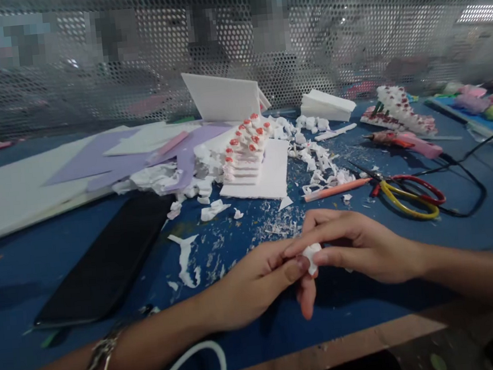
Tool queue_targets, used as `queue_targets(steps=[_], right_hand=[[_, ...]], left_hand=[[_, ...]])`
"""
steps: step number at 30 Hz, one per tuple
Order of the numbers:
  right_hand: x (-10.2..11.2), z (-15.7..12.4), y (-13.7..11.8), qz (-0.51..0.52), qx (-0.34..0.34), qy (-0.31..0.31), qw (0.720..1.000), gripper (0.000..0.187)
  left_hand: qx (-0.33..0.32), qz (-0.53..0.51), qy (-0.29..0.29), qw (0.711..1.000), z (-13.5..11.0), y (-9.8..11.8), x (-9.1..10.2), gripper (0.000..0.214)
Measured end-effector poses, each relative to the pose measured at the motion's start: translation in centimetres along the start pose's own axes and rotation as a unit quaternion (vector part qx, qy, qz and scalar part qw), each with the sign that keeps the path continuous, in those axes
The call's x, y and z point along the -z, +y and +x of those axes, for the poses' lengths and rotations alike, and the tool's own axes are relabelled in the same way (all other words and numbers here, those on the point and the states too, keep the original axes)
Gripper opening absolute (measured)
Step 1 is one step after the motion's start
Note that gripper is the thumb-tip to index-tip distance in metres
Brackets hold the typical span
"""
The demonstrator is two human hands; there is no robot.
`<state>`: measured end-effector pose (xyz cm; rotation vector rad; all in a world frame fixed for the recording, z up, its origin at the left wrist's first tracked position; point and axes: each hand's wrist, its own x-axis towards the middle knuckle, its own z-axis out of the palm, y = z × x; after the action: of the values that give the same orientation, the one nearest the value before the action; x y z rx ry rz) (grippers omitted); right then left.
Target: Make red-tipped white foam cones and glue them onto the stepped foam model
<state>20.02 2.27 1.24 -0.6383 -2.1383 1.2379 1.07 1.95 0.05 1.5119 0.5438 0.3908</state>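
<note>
Pinched the small, lumpy, white paper-like bit (312,256) with left hand (259,279) and right hand (359,245) near the flat blue bench's (260,340) front edge, likely needing gentle squeezes.

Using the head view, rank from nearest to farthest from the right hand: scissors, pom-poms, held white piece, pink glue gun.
From the right hand:
1. Held white piece: touching, left.
2. Scissors: beyond, right.
3. Pink glue gun: behind scissors.
4. Pom-poms: far right.
</note>
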Motion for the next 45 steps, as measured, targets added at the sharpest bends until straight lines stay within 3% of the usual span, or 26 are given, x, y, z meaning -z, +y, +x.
queue_targets(steps=[12,18,22,27,32,38,43,45], right_hand=[[0.4,-0.3,0.2,0.012,0.002,-0.028,1.0,0.029],[0.9,-0.5,0.4,0.058,-0.099,-0.017,0.993,0.026],[2.1,-0.9,0.1,-0.042,-0.119,-0.029,0.992,0.019],[3.2,-1.0,0.2,-0.146,-0.13,-0.029,0.98,0.028],[2.9,-0.8,0.8,-0.221,-0.09,0.006,0.971,0.034],[2.7,-0.7,1.0,-0.169,-0.109,0.034,0.979,0.028],[2.7,-0.9,0.9,-0.185,-0.073,0.055,0.978,0.014],[2.3,-0.9,0.8,-0.175,-0.048,0.047,0.982,0.017]], left_hand=[[0.028,0.032,-0.005,0.999,0.0,0.3,0.3,0.036],[0.011,0.004,-0.004,1.0,0.1,0.1,0.4,0.032],[0.02,-0.005,0.006,1.0,0.0,0.1,0.5,0.03],[0.024,0.01,0.031,0.999,0.0,0.2,0.6,0.033],[0.02,0.014,0.037,0.999,0.0,0.0,0.7,0.029],[0.014,0.027,0.037,0.999,-0.1,0.3,0.5,0.028],[-0.012,0.066,0.094,0.993,-0.2,0.1,0.4,0.022],[-0.023,0.087,0.118,0.989,-0.1,-0.1,0.3,0.02]])
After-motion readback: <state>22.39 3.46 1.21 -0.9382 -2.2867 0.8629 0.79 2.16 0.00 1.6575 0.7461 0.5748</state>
